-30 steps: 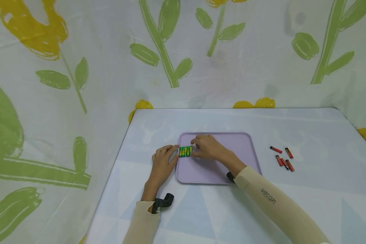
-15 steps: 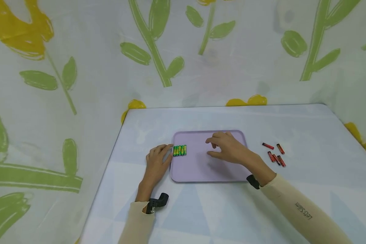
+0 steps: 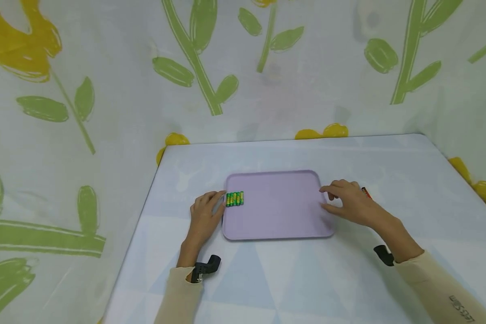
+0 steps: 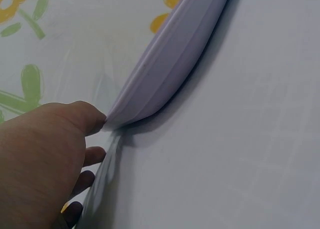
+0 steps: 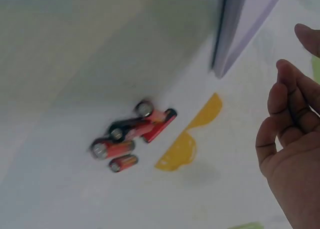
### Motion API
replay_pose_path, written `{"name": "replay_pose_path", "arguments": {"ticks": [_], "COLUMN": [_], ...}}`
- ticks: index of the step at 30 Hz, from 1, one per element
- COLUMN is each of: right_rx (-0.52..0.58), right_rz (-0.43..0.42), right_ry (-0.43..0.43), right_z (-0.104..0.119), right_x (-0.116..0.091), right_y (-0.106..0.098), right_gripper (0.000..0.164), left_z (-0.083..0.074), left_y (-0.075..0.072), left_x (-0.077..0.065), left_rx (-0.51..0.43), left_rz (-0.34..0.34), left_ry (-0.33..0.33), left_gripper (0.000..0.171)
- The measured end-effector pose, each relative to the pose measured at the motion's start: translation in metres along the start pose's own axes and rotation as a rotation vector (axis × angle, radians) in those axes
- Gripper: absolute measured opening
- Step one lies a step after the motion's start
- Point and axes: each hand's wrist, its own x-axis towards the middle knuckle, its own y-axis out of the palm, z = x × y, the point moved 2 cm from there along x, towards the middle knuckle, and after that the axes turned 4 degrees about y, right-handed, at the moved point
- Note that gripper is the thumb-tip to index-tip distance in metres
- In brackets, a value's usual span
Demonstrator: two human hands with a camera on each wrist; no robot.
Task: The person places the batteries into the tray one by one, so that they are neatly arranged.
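Note:
In the head view, several green-and-yellow batteries (image 3: 235, 199) lie side by side in a row against the left rim of a lilac tray (image 3: 277, 222). My left hand (image 3: 204, 218) rests at that rim, thumb and fingers relaxed; the left wrist view shows the thumb touching the tray's edge. Over the table at the tray's right side, my right hand (image 3: 352, 204) holds nothing, with thumb and fingers parted. Several red-and-black batteries (image 5: 117, 148) lie loose on the table in the right wrist view. In the head view the right hand hides most of them, though one red battery (image 3: 366, 192) shows behind it.
A pale blue-and-white patterned cloth covers the table (image 3: 243, 279). Behind it hangs a white curtain (image 3: 117, 112) with green leaves and yellow flowers. Each wrist wears a black camera mount (image 3: 206, 266).
My right hand has left the green batteries and moved right across the tray, past its right rim toward the red batteries. The left hand has stayed at the left rim.

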Motion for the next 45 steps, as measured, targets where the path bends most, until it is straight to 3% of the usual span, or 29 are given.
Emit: {"name": "replay_pose_path", "arguments": {"ticks": [5,12,23,28,34,45], "right_rx": [-0.036,-0.078,-0.139,-0.148,-0.115,-0.030], "right_rz": [0.002,0.076,0.157,0.165,0.071,-0.020], "right_ry": [0.049,0.127,0.183,0.179,0.137,0.045], "right_z": [-0.025,-0.054,-0.073,-0.075,-0.069,-0.037], "right_x": [-0.017,-0.032,-0.034,-0.033,-0.033,-0.013], "right_y": [-0.004,-0.007,-0.006,-0.007,-0.012,-0.004], "right_gripper": [0.035,0.042,0.041,0.037,0.024,0.028], "left_z": [0.003,0.000,0.005,0.001,-0.001,-0.002], "left_y": [0.001,0.001,0.003,0.002,0.002,0.000], "left_x": [0.001,0.001,0.000,0.000,0.000,-0.001], "left_rx": [0.015,0.002,0.029,0.001,0.000,0.009], "left_rz": [-0.011,-0.010,-0.016,-0.012,-0.010,0.001], "left_ry": [0.005,-0.002,0.005,-0.001,-0.007,-0.021], "left_gripper": [0.041,0.041,0.041,0.042,0.042,0.042]}}
